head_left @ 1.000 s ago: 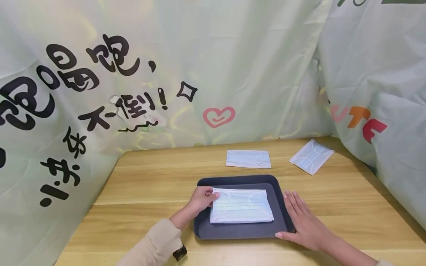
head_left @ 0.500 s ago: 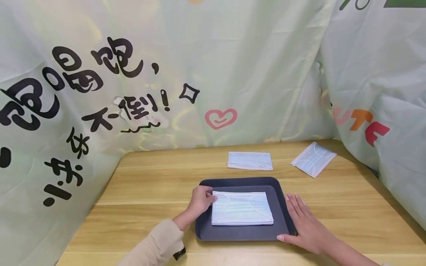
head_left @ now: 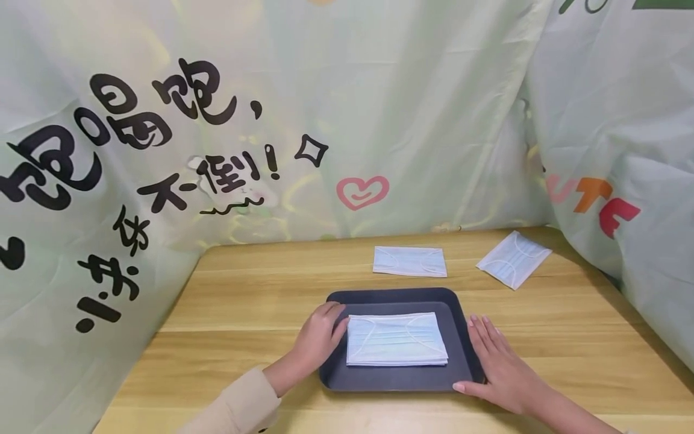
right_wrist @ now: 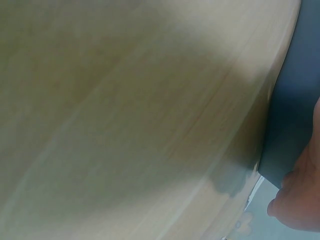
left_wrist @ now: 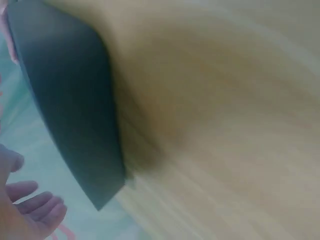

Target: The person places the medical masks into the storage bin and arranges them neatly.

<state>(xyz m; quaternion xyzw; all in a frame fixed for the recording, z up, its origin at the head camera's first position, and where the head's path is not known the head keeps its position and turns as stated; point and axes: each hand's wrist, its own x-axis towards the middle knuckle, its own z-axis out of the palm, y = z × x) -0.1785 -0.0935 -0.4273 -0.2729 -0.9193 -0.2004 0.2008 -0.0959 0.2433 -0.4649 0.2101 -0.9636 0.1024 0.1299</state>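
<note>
My left hand (head_left: 318, 336), relaxed and empty, is just beside the mask stack (head_left: 397, 342) in a dark tray (head_left: 396, 381); my right hand (head_left: 503, 369) rests straight-fingered against its side. Beyond, two loose masks (head_left: 409, 261) lie before printed cloth (head_left: 412, 120).

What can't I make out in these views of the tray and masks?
- Count in the mask stack: head view, top layer covers the rest.
- Floor of the tray underneath: head view, mask stack covers it.
- Tray's inside: left wrist view, hidden by its wall.
- Whole right hand: right wrist view, cut off by the right edge.
</note>
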